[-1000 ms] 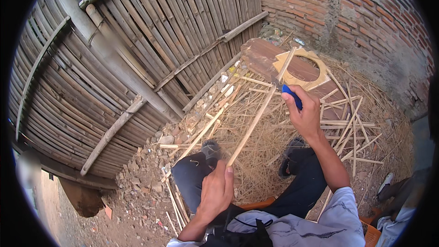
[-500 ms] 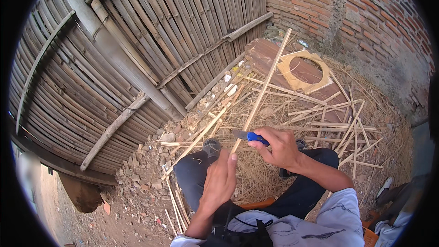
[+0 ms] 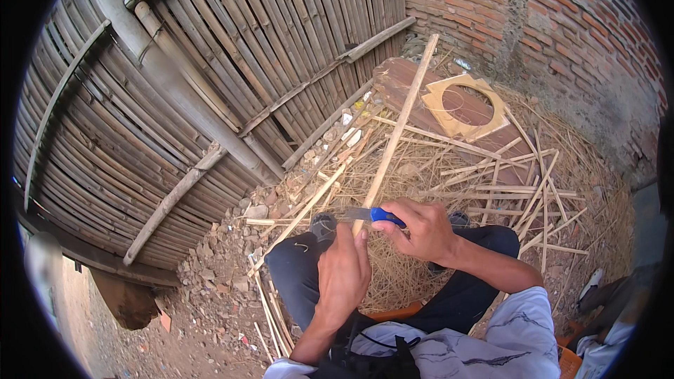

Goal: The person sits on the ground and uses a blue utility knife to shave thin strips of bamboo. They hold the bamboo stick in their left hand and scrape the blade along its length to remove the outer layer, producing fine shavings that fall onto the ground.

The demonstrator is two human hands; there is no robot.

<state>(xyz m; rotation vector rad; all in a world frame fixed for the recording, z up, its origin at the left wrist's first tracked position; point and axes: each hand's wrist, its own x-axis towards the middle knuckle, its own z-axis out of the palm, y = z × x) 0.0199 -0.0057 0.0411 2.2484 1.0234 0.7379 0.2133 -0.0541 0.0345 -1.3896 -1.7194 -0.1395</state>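
My left hand (image 3: 342, 269) is closed around the near end of a long, pale bamboo strip (image 3: 397, 133), thumb lying along it. The strip slants away from me toward the far right, its far end raised over the litter. In my right hand (image 3: 423, 228) is a knife (image 3: 387, 217) with a blue handle, gripped in closed fingers. Its grey blade points left and lies across the strip, just beyond my left thumb. My bent knees are on either side of the hands.
Shavings (image 3: 400, 274) and several loose bamboo strips (image 3: 523, 189) cover the ground ahead and right. A yellowish board with a round hole (image 3: 444, 116) lies on a brown plank (image 3: 393, 84). A bamboo wall (image 3: 302, 35) stands left, a brick wall (image 3: 477, 0) behind. Another person's leg (image 3: 604, 302) shows at right.
The knife and my right hand have come slightly nearer to me along the strip, close to my left thumb. The strip's far end has shifted a little left and up.
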